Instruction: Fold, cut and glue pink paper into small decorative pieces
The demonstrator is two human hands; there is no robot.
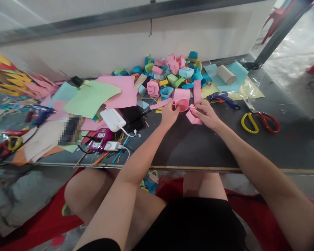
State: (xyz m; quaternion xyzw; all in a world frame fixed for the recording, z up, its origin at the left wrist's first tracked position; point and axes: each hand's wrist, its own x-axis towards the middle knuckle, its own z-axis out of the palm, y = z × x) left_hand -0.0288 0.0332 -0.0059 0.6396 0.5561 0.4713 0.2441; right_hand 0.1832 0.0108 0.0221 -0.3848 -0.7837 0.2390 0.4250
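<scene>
My left hand (170, 113) is closed at the lower left edge of a pink paper roll (182, 94), its fingertips against the paper. My right hand (205, 113) pinches a small folded pink paper piece (193, 118) just right of the roll. A small purple spot shows near those fingertips, too small to name. Behind the right hand stands a pink paper strip (197, 90), and another pink strip (161, 104) lies behind the left hand. A heap of small folded paper boxes (172, 66) in pink, blue, green and yellow sits beyond both hands.
Red-and-yellow-handled scissors (255, 116) and a blue glue gun (223, 99) lie to the right, near a cardboard tube (226, 74). At left are coloured sheets (92, 97), a white power bank (113, 120), a purple power strip (101, 139), cables and another blue glue gun (42, 114).
</scene>
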